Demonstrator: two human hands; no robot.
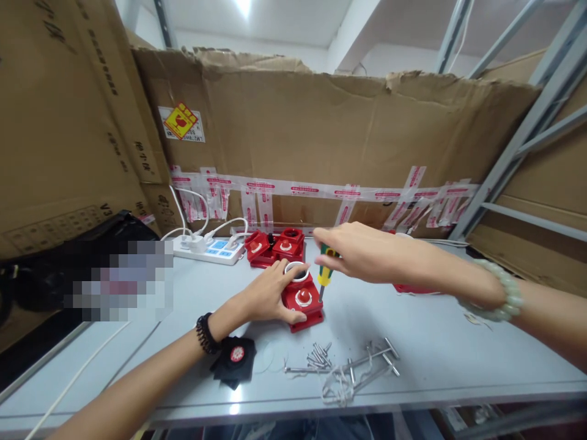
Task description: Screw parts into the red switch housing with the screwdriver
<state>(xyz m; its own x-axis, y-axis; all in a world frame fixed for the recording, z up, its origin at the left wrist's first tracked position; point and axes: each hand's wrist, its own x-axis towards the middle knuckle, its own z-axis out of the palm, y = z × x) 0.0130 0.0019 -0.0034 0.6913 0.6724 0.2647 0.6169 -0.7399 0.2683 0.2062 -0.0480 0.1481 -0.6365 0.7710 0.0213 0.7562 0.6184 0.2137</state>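
My left hand (268, 294) is wrapped around a red box (306, 305) with a red button on its lid, holding it down on the grey table (435, 342). A white ring (298, 269) sits just behind the box, by my fingertips. My right hand (362, 250) grips a yellow and green screwdriver (326, 272) upright, with its tip down at the box's right rear corner. A pile of loose screws (318, 355) lies in front of the box.
More red button boxes (275, 247) stand behind, next to a white power strip (211, 249) with white cables. A black pouch (235, 360) lies by my left wrist. Long bolts and white ties (362, 366) lie near the front edge. Taped cardboard (321, 140) walls the back.
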